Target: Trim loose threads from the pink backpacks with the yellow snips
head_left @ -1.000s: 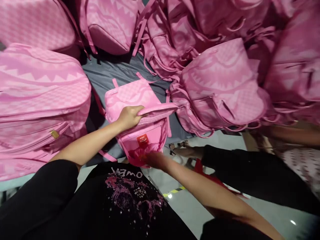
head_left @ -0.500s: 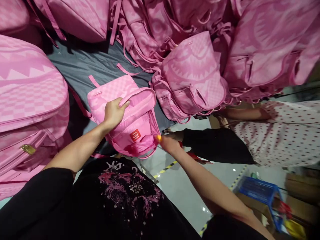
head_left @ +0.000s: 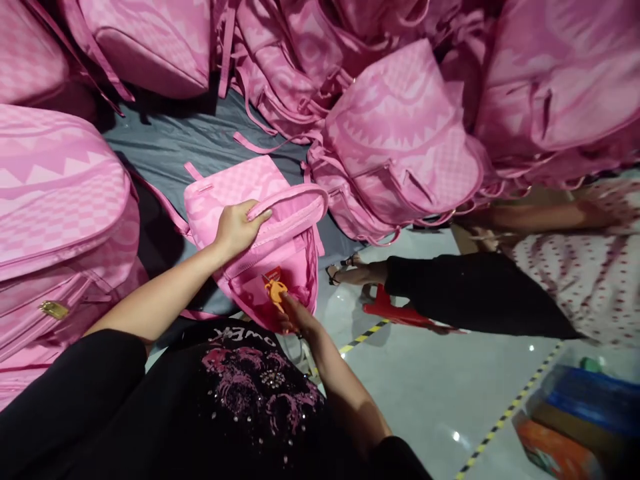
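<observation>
A pink backpack [head_left: 235, 250] with a pale checked pattern lies tilted in front of me, its zipped top open. My left hand [head_left: 240, 230] is closed on the edge of its lifted flap, thumb over the rim. Inside the opening, my right hand [head_left: 296, 315] holds small orange thread snips [head_left: 275, 291] by the pink lining. The snips partly cover a red label [head_left: 273, 273] sewn there. The fingertips of my right hand are partly hidden by the hand and the bag.
More pink backpacks [head_left: 395, 133] are piled behind and to the right, with a large one [head_left: 60, 193] at left. Dark grey cloth [head_left: 165, 137] lies beneath. Another person in a dotted top [head_left: 560, 280] stands at right. Boxes [head_left: 560, 440] sit on the floor, lower right.
My right hand has moved left from the bag's right edge into its opening, bringing the orange snips over the label. My left hand keeps its hold on the flap. The view has shifted slightly.
</observation>
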